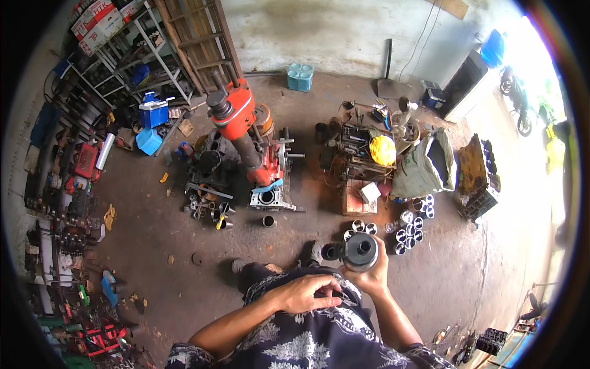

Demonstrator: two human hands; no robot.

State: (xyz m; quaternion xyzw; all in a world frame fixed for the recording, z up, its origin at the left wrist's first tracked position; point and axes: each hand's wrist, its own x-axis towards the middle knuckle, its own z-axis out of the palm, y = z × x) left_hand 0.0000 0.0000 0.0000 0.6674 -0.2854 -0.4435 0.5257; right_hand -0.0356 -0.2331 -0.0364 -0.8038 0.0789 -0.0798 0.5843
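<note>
My right hand (370, 277) is wrapped round a dark grey, round, bottle-like container (361, 253) with a raised knob on top. A short black cylinder (332, 251) juts out at its left side; whether it is part of the container I cannot tell. In front of my patterned shirt, my left hand (307, 293) hovers with its thumb apart and fingers loosely bent, nothing visible in it. Just beyond the container stand several shiny metal sleeves (358, 226), with more sleeves (410, 234) to the right on the floor.
Ahead to the left, a red machine (236, 114) stands over a metal engine block (270, 198), a lone sleeve (268, 221) before it. A cluttered tool stand (356, 144), a sack (424, 163) and another engine block (479, 175) lie ahead right. Parts line the left wall.
</note>
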